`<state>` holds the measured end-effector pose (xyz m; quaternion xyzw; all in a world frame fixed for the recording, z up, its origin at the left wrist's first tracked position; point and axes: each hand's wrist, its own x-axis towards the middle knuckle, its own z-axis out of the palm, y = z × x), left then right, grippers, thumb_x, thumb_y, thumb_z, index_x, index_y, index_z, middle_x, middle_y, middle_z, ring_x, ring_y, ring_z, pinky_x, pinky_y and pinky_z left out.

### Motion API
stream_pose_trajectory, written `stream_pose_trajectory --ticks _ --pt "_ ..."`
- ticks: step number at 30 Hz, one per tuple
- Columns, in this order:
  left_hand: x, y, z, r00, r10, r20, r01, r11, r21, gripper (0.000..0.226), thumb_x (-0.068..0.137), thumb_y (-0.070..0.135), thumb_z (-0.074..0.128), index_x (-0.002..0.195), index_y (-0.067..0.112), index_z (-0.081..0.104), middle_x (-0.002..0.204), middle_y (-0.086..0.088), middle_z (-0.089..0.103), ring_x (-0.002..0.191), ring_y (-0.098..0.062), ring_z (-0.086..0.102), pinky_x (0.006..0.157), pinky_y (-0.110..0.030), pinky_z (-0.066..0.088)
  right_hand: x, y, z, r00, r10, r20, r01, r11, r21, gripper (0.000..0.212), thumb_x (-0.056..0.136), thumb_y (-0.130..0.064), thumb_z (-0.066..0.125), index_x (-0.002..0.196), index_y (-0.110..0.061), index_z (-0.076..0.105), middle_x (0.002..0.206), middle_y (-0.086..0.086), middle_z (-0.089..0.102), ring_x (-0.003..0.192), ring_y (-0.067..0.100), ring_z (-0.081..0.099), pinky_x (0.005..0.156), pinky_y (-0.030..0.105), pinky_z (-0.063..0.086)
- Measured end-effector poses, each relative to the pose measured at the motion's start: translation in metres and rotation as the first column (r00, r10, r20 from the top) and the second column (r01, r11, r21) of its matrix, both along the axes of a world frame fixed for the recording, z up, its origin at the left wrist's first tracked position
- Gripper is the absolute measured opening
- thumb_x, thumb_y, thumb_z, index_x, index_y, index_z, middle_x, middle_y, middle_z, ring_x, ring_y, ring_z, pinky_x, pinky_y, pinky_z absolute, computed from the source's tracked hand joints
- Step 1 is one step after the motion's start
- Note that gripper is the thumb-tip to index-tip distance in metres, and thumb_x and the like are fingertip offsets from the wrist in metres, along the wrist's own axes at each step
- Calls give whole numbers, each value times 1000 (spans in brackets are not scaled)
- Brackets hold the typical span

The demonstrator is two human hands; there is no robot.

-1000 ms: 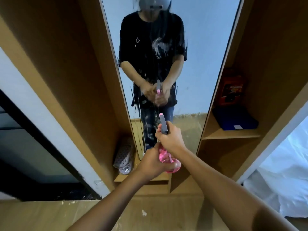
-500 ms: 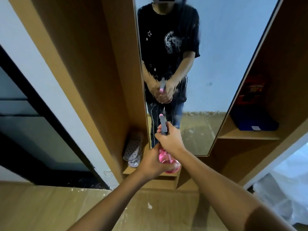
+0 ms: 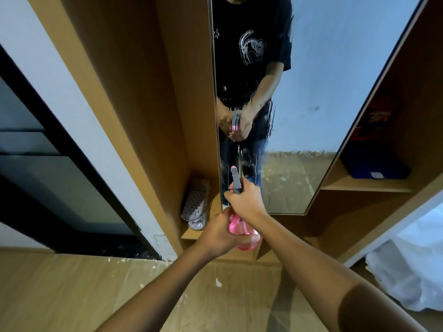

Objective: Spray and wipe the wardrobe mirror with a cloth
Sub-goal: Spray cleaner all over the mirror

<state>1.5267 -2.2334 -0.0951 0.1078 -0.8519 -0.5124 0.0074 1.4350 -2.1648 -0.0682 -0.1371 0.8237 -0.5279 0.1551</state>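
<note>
both hands hold a pink spray bottle point(image 3: 242, 232) in front of the lower part of the wardrobe mirror point(image 3: 311, 121). the right hand point(image 3: 247, 202) has its fingers wrapped round the grey spray head point(image 3: 236, 179), nozzle pointing at the glass; whether a finger rests on the trigger cannot be told. the left hand point(image 3: 219, 236) has its fingers curled round the bottle's body from below.

the mirror, set between two wooden uprights, already carries droplets and runs across its lower middle.

risks, as judged: runs could reach the bottom edge of the glass and wet the wooden shelf point(image 3: 191, 233) beneath, since no cloth is in view to catch them. a spray angled left would land on the wood panel point(image 3: 189, 104) rather than the glass, as the nozzle sits near the mirror's left edge. overspray may also reach the slippers point(image 3: 195, 206) just beside that edge.

containers: the bottle is translucent pink; its liquid level cannot be read. the left compartment holds the slippers. the right compartment point(image 3: 359, 185) holds a dark blue box point(image 3: 371, 167) with a red item point(image 3: 376, 118) behind it, indistinct.
</note>
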Motion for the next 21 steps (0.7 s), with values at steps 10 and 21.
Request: stream_pose_trajectory --ticks 10,21 --pt "3 13 -17 997 -56 53 55 998 22 62 68 33 84 120 18 53 107 8 68 97 -3 63 84 -25 55 6 14 -14 1000 -19 15 18 998 54 9 85 -10 61 90 -12 54 72 -1 55 57 8 50 44 10 37" --pt "-5 38 -27 989 -127 81 125 992 30 63 68 30 84 121 15 54 109 6 67 98 -4 63 82 -23 55 6 48 -22 986 -145 80 144 989 12 10 84 -8 61 93 -12 58 70 -4 56 57 9 50 48 16 41"
